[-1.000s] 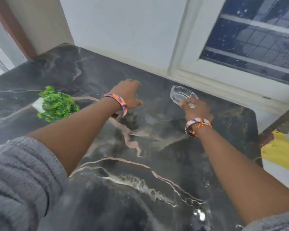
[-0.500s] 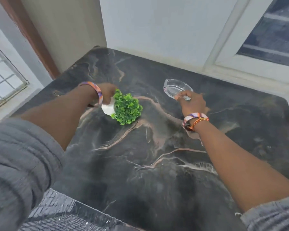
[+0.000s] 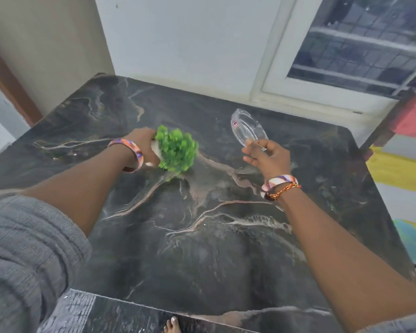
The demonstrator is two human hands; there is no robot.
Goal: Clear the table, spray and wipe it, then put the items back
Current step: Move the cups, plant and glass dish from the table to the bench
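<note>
Left grip: my left hand (image 3: 142, 146) curls round the white pot of the small green plant (image 3: 177, 150). The foliage hides most of my fingers, so I cannot tell how far round the pot they reach.
Right grip: my right hand (image 3: 268, 157) pinches the near rim of the clear glass dish (image 3: 249, 129) between thumb and fingertips. The other fingers are loosely spread and hold nothing.
Plant position: at mid-bench, tipped over towards the right. It looks lifted or just skimming the dark marble bench (image 3: 202, 236). Blur on the leaves keeps me from telling whether the pot touches the surface.
Dish position: tilted steeply, far edge up, clear of the bench and just beside the plant's right side. It carries a small red sticker.
Stage: I judge both items are being cleared or replaced. No spray bottle or cloth is in view.
Risk, dish: a pinch on one edge of smooth glass is a weak hold. If the tilt grows or my fingers are damp, the dish could swing out and strike the marble, chipping or shattering.
Risk, plant: tipped like this, a top-heavy pot could slide out of a partial hold and roll.
Risk, collision: the two items are near each other, so bringing my hands together could knock leaves against glass.
Risk, below: a bare foot (image 3: 171, 324) shows by the near edge, exposed to anything falling.
</note>
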